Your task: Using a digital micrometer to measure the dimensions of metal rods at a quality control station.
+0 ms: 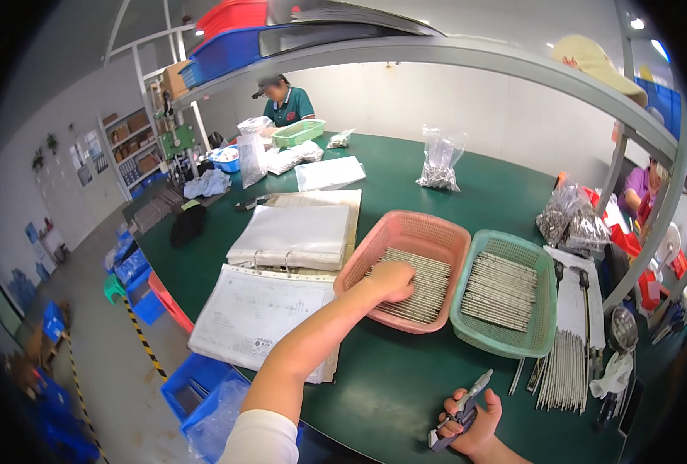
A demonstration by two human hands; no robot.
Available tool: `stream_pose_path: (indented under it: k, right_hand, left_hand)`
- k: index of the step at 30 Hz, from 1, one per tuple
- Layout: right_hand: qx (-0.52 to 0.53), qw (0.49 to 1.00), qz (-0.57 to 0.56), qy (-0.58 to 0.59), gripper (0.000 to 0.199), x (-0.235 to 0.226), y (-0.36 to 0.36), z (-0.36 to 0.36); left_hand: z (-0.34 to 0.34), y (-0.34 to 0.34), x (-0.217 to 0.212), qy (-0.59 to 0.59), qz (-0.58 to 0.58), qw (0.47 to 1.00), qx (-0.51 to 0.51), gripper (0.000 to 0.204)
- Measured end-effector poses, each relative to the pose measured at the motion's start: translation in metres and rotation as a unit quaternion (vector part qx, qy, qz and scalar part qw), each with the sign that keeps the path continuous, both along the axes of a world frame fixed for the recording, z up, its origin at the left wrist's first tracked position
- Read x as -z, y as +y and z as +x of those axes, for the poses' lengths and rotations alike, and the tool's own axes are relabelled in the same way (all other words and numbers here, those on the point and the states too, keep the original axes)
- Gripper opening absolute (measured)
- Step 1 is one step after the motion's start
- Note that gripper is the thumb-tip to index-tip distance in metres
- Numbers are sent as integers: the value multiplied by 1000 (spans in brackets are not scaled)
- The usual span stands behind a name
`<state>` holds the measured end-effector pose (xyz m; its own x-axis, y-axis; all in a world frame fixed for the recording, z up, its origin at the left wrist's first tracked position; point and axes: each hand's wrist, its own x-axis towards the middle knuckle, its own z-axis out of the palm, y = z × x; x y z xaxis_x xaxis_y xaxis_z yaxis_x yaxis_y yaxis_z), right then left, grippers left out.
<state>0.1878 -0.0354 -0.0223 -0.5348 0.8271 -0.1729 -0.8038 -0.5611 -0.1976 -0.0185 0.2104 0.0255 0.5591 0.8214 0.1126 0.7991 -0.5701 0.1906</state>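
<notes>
My left hand reaches down into the pink plastic basket. Its fingers are curled at the thin metal rods lying side by side there; what they pinch, if anything, is hidden beneath the hand. Near the table's front edge my right hand is closed around a micrometer, its barrel pointing up and to the right. Right of the pink basket stands a green basket, which holds a layer of similar rods.
An open ring binder lies left of the baskets. More rods lie at the right by a paper sheet. Plastic bags of parts stand farther back. A metal shelf frame crosses overhead. A person sits across the table.
</notes>
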Motion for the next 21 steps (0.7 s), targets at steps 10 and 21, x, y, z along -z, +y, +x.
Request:
stream_pose_path:
  k: [10, 21]
  right_hand:
    - [-16, 1000, 15, 9, 48, -13, -1, -9]
    - [-30, 999, -12, -7, 52, -23, 1, -4]
  left_hand:
    - [36, 51, 15, 0, 134, 991, -13, 27]
    - [35, 59, 19, -63, 75, 993, -59, 34]
